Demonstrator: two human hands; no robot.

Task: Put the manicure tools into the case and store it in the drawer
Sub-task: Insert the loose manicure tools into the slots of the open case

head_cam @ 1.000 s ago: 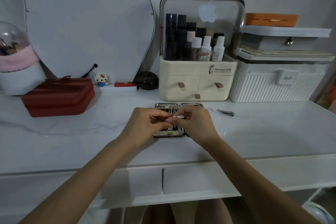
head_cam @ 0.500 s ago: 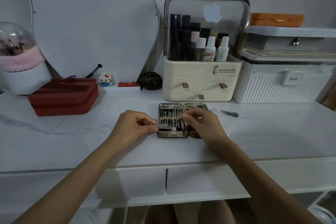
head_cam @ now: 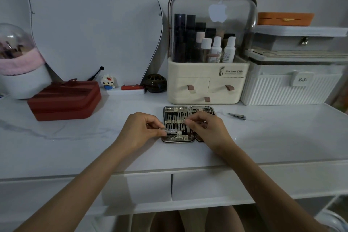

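An open metal manicure case [head_cam: 170, 109] lies flat on the white vanity top, with several steel tools strapped in its left half. My left hand [head_cam: 143, 128] pinches a small silver tool [head_cam: 170, 131] at the case's lower left edge. My right hand [head_cam: 208, 130] rests over the case's right half, its fingertips curled on the straps near the middle hinge. A loose nail clipper [head_cam: 237, 116] lies on the top to the right of the case. Two closed drawers [head_cam: 207, 186] sit under the table edge.
Behind the case stands a cream cosmetics organiser [head_cam: 207, 84] with a clear lid. A white ribbed box [head_cam: 290, 88] is at the right, a red zip case [head_cam: 64, 100] at the left, and a curved mirror [head_cam: 90, 24] leans on the wall.
My hands have drawn apart. The left hand carried the silver tool down to the case's lower left, and the right hand settled onto the case's right half.
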